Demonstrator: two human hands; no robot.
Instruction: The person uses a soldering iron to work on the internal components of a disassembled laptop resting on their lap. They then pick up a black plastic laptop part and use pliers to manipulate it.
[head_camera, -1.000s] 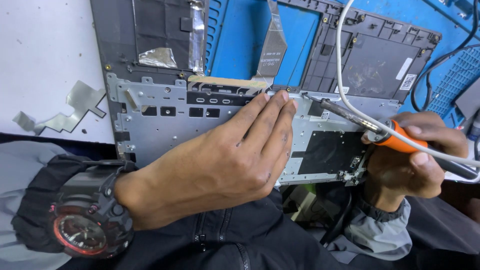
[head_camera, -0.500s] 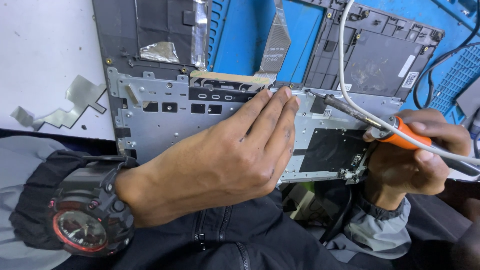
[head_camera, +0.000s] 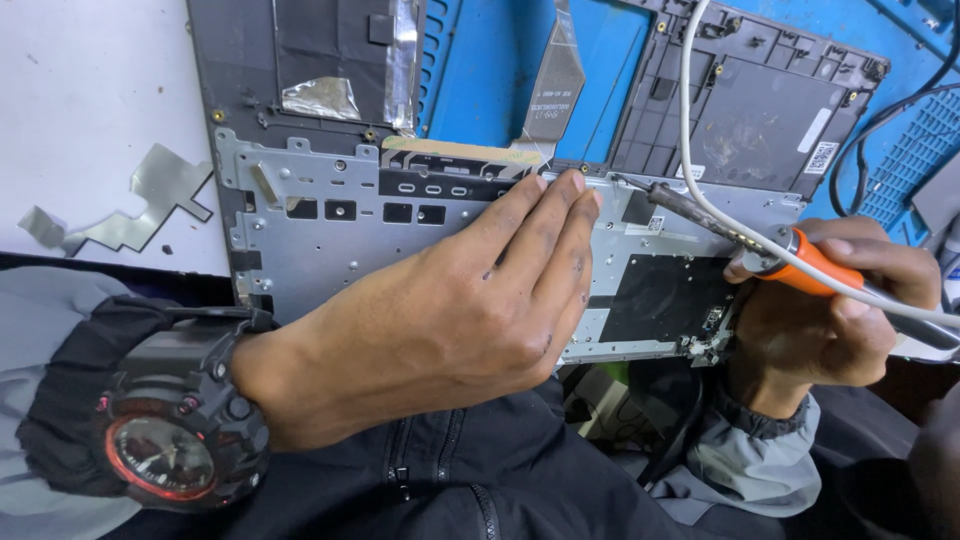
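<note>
My left hand (head_camera: 470, 300) lies flat, fingers stretched out together, pressing on the silver metal plate (head_camera: 320, 240) of the opened laptop case (head_camera: 300, 60); my fingertips (head_camera: 575, 185) reach the plate's top edge. My right hand (head_camera: 820, 320) is closed around the orange grip of a soldering iron (head_camera: 760, 245), its tip touching the plate's top edge just beside those fingertips. A white cable (head_camera: 690, 120) runs across the iron. A black watch (head_camera: 170, 440) sits on my left wrist.
</note>
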